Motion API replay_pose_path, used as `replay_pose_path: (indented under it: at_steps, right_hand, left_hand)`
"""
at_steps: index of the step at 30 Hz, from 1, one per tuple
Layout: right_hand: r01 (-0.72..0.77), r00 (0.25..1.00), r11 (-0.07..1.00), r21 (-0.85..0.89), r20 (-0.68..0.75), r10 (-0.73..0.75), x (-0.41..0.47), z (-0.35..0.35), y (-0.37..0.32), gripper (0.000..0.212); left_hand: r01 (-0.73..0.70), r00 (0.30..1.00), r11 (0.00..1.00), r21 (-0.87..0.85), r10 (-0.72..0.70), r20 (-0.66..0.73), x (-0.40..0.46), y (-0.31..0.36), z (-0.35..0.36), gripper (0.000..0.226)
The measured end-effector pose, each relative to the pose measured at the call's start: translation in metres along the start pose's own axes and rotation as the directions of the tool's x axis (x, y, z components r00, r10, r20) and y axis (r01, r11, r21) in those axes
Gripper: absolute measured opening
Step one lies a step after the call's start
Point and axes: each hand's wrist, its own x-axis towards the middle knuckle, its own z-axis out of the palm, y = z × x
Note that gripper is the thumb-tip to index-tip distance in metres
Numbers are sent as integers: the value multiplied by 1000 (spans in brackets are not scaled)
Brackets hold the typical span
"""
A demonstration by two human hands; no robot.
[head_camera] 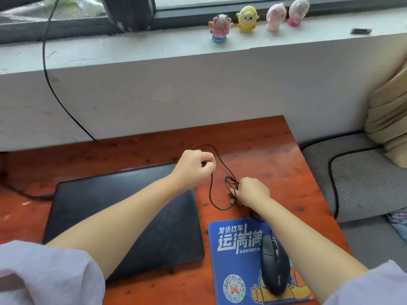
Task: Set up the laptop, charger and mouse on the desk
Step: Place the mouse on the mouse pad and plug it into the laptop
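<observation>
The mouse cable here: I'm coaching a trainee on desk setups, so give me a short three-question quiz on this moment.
1. True or false: the laptop is open.
2. Where does the mouse sit? A) on the laptop B) on the blue mouse pad C) on the windowsill
3. Fill in: both the left hand and the right hand hold the thin black ____ above the desk.

Key:
1. False; its lid is shut and lies flat.
2. B.
3. Cable; the left fingers pinch one stretch, and the right hand grips the bunched loops near the plug.
</observation>
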Motion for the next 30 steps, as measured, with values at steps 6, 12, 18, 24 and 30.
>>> replay_pose_path:
  at_steps: [6, 12, 18, 24, 30]
  right_hand:
    - [-28, 1000, 804, 594, 26, 16, 12, -38, 21, 10]
    - [180, 984, 144, 973, -177, -27, -2, -104, 68, 29]
    - [204, 976, 113, 972, -193, -102, -12, -86, 60, 27]
    - [119, 985, 378, 918, -62, -160, 0, -60, 37, 33]
    - [415, 907, 559, 718, -281, -313, -7, -61, 13, 20]
  left_hand:
    - [-145, 989, 984, 106, 146, -3, 7, -3, 5, 28]
    - [-476, 839, 574, 667, 523, 148, 45, 4, 30, 23]
    - [-436, 880, 538, 721, 421, 219, 86, -14, 25, 50]
    - [-207, 969, 747, 631, 246, 26, 52, -73, 15, 37]
    - [173, 977, 773, 610, -214, -6, 18, -103, 25, 36]
